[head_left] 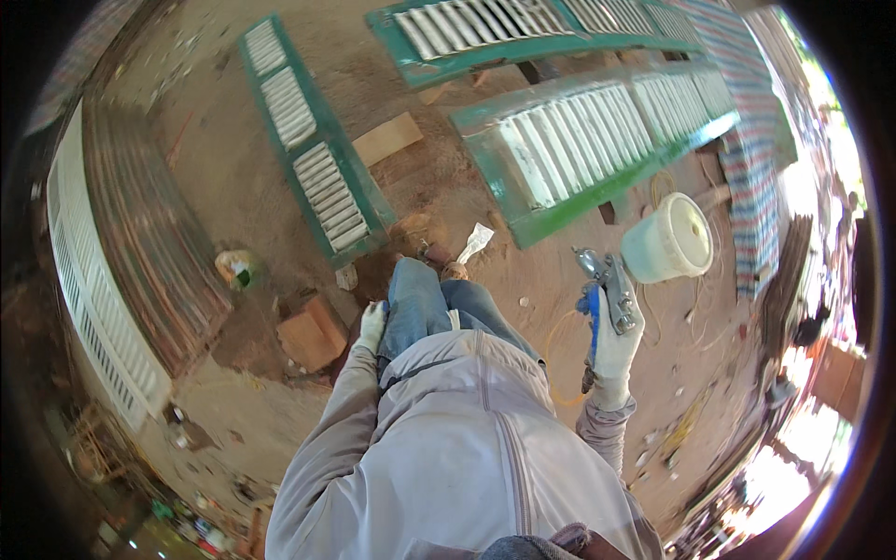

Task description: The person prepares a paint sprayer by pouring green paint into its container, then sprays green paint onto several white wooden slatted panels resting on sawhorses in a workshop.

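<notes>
My right hand [616, 344], in a white and blue work glove, is wrapped round a silver spray gun [618, 297] held out to my right. A thin yellow hose [553, 362] loops on the ground beside my leg. My left hand [372, 326], gloved the same way, hangs against my left thigh; its fingers are mostly hidden. Ahead lie louvred shutter panels with green frames and whitish slats: a narrow one [313, 154] at left, a wide one [597, 140] at right, and another [523, 37] behind it. Wet-looking bright green shows along the wide panel's near edge.
A whitish bucket [667, 241] stands just beyond the spray gun. A brown block [312, 333] and a piece of board [387, 139] lie on the dirt floor. Stacked corrugated sheets [149, 243] and a white louvred panel [93, 280] are far left. Striped tarp [751, 168] hangs at right.
</notes>
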`<state>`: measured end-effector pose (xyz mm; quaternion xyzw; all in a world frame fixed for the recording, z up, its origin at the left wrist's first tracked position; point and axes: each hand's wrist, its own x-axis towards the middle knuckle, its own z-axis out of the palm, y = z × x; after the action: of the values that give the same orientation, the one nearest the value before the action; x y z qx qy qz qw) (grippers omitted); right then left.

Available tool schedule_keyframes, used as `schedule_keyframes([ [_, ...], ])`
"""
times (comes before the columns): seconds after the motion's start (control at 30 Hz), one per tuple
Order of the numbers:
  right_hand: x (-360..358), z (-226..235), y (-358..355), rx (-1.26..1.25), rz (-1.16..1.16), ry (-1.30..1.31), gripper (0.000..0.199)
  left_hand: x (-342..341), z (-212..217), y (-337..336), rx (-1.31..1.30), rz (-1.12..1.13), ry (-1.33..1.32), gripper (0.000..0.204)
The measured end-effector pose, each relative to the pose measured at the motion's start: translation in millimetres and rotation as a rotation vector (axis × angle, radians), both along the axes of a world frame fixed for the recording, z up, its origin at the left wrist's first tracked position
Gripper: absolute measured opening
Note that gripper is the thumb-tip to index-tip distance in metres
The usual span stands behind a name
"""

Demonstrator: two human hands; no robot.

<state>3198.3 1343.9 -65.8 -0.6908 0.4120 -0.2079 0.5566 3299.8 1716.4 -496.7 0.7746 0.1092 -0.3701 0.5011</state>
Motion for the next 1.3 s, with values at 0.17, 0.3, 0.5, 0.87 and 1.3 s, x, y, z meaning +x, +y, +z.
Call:
schedule_keyframes([
  [0.17,35,5,20,0.029,-0.094,0.002,0.045,70,-22,10,0.172,-0.401,-0.359,0.030],
  [0.3,98,-4,40,0.096,-0.167,-0.092,0.043,160,-31,43,-0.133,0.169,0.293,0.014],
  [0.5,163,-14,77,0.081,-0.304,-0.092,0.037,280,-7,97,0.020,0.113,0.325,0.017],
  [0.87,127,15,163,0.048,-0.780,0.067,0.042,406,-22,92,0.210,-0.128,0.331,0.022],
  [1.3,146,31,160,0.039,-0.748,0.185,0.041,362,-42,-11,-0.027,-0.334,0.410,0.030],
])
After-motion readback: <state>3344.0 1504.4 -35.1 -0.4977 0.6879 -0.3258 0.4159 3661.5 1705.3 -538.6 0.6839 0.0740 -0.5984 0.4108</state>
